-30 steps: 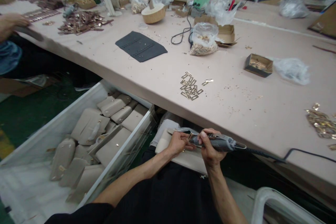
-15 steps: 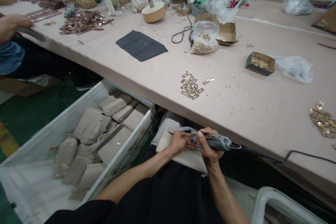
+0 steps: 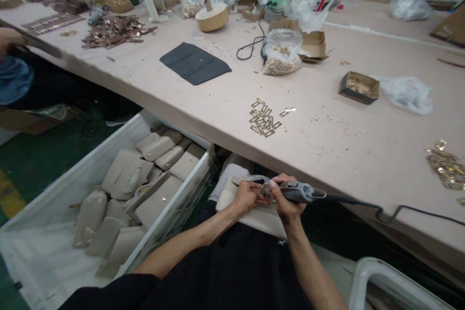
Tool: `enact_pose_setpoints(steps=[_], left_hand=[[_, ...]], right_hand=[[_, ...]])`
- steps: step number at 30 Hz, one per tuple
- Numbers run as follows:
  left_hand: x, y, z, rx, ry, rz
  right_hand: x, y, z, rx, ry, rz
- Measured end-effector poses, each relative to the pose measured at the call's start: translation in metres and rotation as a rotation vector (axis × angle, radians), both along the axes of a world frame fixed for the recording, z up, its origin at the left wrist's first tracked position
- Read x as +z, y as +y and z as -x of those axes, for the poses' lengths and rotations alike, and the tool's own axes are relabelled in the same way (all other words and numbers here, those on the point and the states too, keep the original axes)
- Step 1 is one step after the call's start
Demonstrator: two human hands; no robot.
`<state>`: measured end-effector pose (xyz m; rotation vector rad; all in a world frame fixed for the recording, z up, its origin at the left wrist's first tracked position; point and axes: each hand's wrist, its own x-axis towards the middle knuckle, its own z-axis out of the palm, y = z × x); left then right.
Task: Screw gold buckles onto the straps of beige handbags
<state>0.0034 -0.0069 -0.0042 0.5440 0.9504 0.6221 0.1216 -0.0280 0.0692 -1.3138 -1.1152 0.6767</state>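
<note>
While right hand grips grey tool — left hand at bag, hold unclear — table edge close.

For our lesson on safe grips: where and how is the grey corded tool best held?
I'd wrap a hand round the grey tool at its long body, coming from the person's right, much as the right hand does. The body offers length to grasp; its cord trails off rightward, and its other end points at the left hand, so fingers should stay behind that end.

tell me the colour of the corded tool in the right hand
The corded tool in the right hand is grey; the head view shows it.
</note>
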Motion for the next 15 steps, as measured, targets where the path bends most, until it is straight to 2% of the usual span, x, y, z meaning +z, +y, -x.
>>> enact_pose_setpoints(steps=[3,7,10,12,15], left_hand=[[-0.001,-0.001,0.001,0.005,0.013,-0.009],[0.002,-0.001,0.004,0.038,0.083,-0.170],[0.007,0.000,0.005,0.039,0.054,-0.188],[0.010,0.000,0.005,0.001,-0.014,-0.093],[0.015,-0.003,0.006,-0.007,-0.078,0.019]], right_hand=[[0.002,0.000,0.000,0.067,-0.079,-0.036],[0.006,-0.001,0.011,0.204,-0.084,-0.101],[0.020,-0.002,0.012,0.277,-0.036,-0.101],[0.037,-0.003,0.001,0.246,0.041,-0.109],[0.067,-0.002,-0.030,0.049,0.239,-0.209]])
